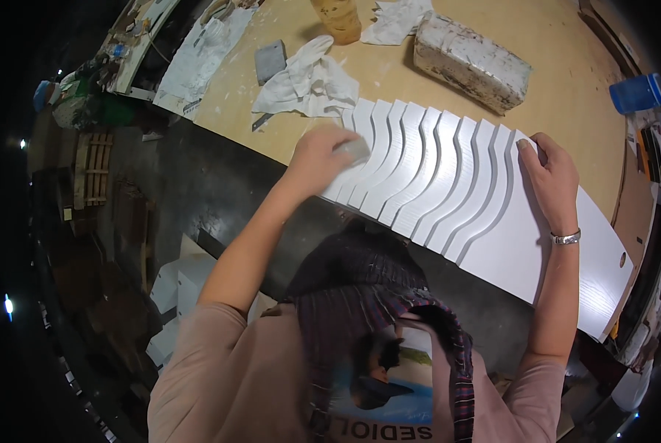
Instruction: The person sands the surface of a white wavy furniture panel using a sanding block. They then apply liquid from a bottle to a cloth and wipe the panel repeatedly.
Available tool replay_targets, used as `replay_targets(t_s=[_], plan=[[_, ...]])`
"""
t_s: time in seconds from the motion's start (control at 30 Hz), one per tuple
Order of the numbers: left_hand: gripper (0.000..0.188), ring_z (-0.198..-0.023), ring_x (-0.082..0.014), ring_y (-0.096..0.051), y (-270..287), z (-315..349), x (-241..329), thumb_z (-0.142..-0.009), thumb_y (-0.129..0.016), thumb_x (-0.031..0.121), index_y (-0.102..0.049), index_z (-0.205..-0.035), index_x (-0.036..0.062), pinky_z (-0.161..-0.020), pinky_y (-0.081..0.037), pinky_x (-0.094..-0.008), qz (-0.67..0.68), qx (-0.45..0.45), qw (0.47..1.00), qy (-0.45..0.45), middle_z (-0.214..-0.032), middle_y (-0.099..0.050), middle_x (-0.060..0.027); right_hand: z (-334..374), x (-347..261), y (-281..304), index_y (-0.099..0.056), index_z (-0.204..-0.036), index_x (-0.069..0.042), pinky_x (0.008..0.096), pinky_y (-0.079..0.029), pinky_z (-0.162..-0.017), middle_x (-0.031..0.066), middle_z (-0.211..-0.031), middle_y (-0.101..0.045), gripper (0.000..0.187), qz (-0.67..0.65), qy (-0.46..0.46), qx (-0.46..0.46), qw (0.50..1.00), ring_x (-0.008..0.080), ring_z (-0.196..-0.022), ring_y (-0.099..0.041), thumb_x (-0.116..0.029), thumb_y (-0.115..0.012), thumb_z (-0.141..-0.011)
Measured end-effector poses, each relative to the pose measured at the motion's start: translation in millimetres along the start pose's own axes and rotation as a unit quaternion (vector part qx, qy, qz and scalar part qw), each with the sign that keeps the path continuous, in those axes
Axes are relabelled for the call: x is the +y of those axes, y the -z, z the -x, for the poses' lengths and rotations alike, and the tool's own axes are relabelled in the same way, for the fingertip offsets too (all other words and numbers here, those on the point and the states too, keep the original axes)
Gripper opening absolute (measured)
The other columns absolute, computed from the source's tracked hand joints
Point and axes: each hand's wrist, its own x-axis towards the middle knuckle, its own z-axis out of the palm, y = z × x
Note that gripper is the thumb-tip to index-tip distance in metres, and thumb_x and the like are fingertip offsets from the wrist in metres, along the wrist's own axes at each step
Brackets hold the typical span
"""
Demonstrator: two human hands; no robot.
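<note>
Several white panels with wavy edges lie overlapped in a fan along the near side of the table. At the fan's left end my left hand is closed round a small grey block, pressed to the panels and slightly blurred. My right hand grips the far edge of the rightmost panel, its thumb on the white face and the other fingers curled at the edge, partly hidden. That panel has a small hole near its right end.
On the wooden table lie a long worn whitish block, a white glove, a grey block, a white cloth and an amber container. A blue container is at the right. A pallet stands on the left.
</note>
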Motion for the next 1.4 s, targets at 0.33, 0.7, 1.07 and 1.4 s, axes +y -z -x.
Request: replay_targets(t_s=[0.33, 0.7, 1.07, 1.4], plan=[[0.027, -0.099, -0.0310, -0.063, 25, 0, 0, -0.080, -0.071, 0.014, -0.072, -0.105, 0.0046, -0.088, -0.049, -0.0394, -0.054, -0.144, 0.988, -0.037, -0.103, -0.069, -0.0131, 0, 2, 0, -0.063, -0.085, 0.001, 0.0366, -0.037, -0.057, 0.0085, -0.059, -0.048, 0.043, 0.002, -0.007, 0.010, 1.000, 0.0215, -0.056, -0.045, -0.042, -0.063, -0.091], [0.028, -0.087, -0.0262, -0.064, 34, 28, -9, -0.078, -0.070, 0.007, -0.071, -0.105, 0.0011, -0.080, -0.050, -0.0349, -0.003, -0.142, 0.990, -0.024, -0.092, -0.069, -0.0126, 1, 2, -1, -0.064, -0.086, 0.001, 0.0362, -0.038, -0.057, 0.0083, -0.060, -0.048, 0.044, -0.002, 0.002, 0.006, 1.000, 0.0212, -0.057, -0.044, -0.042, -0.063, -0.091], [0.027, -0.088, -0.0276, -0.062, 32, 52, -3, -0.076, -0.069, 0.006, -0.071, -0.103, 0.0014, -0.081, -0.048, -0.0349, -0.051, -0.101, 0.994, 0.004, -0.091, -0.068, -0.0121, -1, 3, -2, -0.063, -0.086, 0.001, 0.0353, -0.038, -0.058, 0.0069, -0.061, -0.047, 0.045, 0.006, -0.004, -0.002, 1.000, 0.0189, -0.058, -0.043, -0.044, -0.062, -0.092], [0.026, -0.090, -0.0305, -0.063, 4, 6, 17, -0.079, -0.068, 0.014, -0.073, -0.102, 0.0042, -0.083, -0.049, -0.0384, -0.033, 0.011, 0.995, -0.093, -0.094, -0.070, -0.0128, -3, 3, -3, -0.061, -0.082, 0.001, 0.0351, -0.038, -0.058, 0.0066, -0.060, -0.048, 0.045, 0.002, 0.015, 0.011, 1.000, 0.0201, -0.058, -0.044, -0.044, -0.062, -0.092]])
